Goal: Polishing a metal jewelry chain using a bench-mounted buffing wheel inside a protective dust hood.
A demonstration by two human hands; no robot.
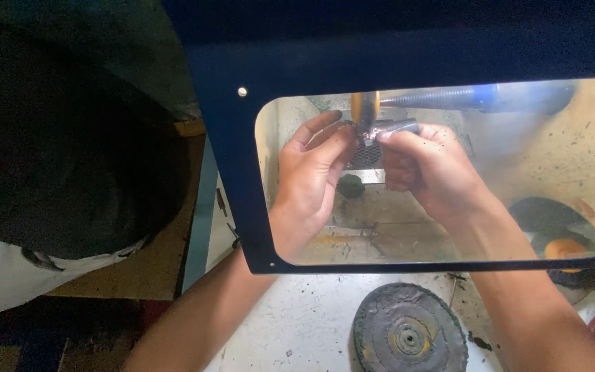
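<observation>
Through the clear window of a dark blue guard (228, 138) I see both my hands raised to a thin orange wheel (365, 109) on a threaded shaft (435, 98). My right hand (430, 165) pinches a small grey metal piece (395, 128) and holds it against the wheel. My left hand (313, 165) grips the same piece from the left, fingers curled around its end. A small mesh plate (366, 155) sits just below the piece, between my hands.
A worn grey buffing disc (409, 329) lies on the speckled white bench below the guard. A blue motor housing (518, 96) is at the shaft's right end. An orange item (565, 248) sits at lower right. Dark cloth (63, 151) fills the left.
</observation>
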